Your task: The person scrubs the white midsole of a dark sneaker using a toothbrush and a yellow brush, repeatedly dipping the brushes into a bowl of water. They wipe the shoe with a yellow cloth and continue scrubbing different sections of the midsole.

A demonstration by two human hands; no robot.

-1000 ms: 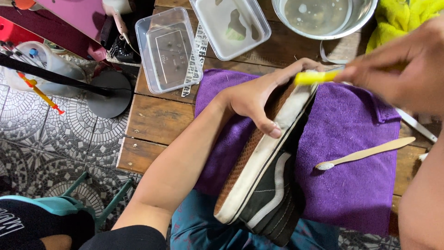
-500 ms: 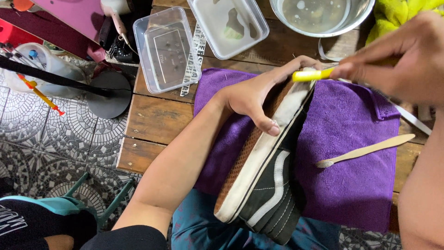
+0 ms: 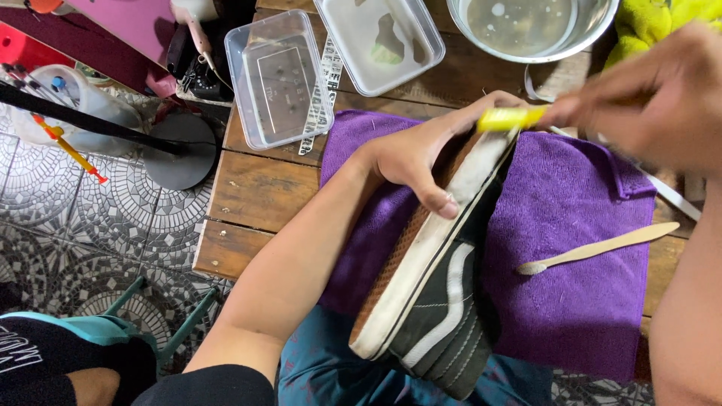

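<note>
The left hand (image 3: pixel 421 154) grips the shoe (image 3: pixel 432 301); its sole runs near-to-far toward the brush (image 3: pixel 511 118) pinched in the right hand (image 3: pixel 647 98).

Black sneaker (image 3: pixel 444 316) — on its side, yellow brush (image 3: pixel 511 118) at white sole

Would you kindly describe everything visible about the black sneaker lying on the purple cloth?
The black sneaker with a white side stripe lies tipped on its side on the purple cloth, its brown ridged sole facing left and its white rubber sidewall uppermost. Its heel overhangs the table edge towards the person. The left hand grips the sole near the toe, while the blurred right hand presses a yellow-handled brush against the toe's sidewall.
</note>
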